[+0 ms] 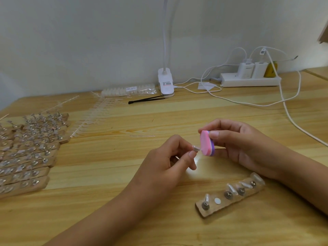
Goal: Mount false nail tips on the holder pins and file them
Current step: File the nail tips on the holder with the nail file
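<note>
Well, starting at the far left, I see rows of loaded holder strips (26, 157) stacked well apart from the work. Nearer the middle, the left hand (166, 158) has thumb and forefinger closed in a pinch on a clear nail tip (196, 149), with the other fingers curled loosely below. The tip's long axis runs roughly level, left to right, and its free end points right, away from the fingers, onto the pink face of the file block (206, 143). It appears to be just touching that face.

The block stands steeply, its long axis leaning from upper left to lower right, with the pink side facing the tip. The right hand (245, 146) grips it, thumb on the near purple edge and fingers wrapped behind.

So I judge the coming stroke to depend on keeping the tip's end square to that pink face. The right hand would do the moving.

Lower right lies the holder (211, 211), running from lower left to upper right. Tips stand on its pins (228, 194), and a white pad (217, 200) sits bare, probably where this tip goes.
</note>
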A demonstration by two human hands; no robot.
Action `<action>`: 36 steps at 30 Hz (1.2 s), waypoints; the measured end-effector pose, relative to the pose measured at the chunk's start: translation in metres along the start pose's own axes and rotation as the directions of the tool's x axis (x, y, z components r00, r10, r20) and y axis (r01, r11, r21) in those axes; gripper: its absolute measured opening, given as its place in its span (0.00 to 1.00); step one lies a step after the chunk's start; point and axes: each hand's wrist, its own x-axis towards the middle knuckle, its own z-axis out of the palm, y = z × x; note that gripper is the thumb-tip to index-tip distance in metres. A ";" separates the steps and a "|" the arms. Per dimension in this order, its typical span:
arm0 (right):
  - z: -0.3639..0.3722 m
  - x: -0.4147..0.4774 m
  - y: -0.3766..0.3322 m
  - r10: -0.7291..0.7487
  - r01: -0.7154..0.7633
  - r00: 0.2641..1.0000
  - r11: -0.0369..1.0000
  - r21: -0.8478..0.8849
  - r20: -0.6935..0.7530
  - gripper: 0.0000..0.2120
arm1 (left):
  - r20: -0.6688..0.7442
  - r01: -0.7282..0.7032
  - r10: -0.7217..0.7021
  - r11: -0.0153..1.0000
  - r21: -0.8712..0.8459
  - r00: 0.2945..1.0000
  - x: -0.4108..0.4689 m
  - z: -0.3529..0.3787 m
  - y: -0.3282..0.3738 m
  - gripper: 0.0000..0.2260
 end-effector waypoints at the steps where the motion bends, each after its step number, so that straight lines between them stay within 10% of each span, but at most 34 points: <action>1: 0.001 0.000 0.001 0.009 -0.009 1.000 1.000 -0.010 0.022 0.11 | -0.009 0.005 -0.005 1.000 0.003 1.000 0.000 0.000 0.000 0.06; 25: 0.006 0.002 0.006 0.003 -0.003 1.000 1.000 -0.008 0.015 0.10 | -0.051 0.025 -0.027 0.999 -0.040 0.998 0.001 -0.001 0.002 0.04; 30: 0.002 0.007 0.007 -0.142 0.122 0.937 0.989 -0.082 -0.318 0.18 | -0.006 0.039 -0.040 0.994 -0.105 0.999 -0.001 0.000 0.007 0.03; 32: 0.001 0.001 0.002 -0.390 0.247 0.851 0.888 -0.388 -0.351 0.16 | -0.035 0.079 -0.091 0.965 -0.250 0.995 0.000 -0.003 0.008 0.04; 36: 0.011 -0.011 -0.003 -0.751 0.522 0.656 0.380 -0.764 0.075 0.09 | -0.044 0.154 -0.205 0.846 -0.511 0.978 0.002 -0.003 0.011 0.03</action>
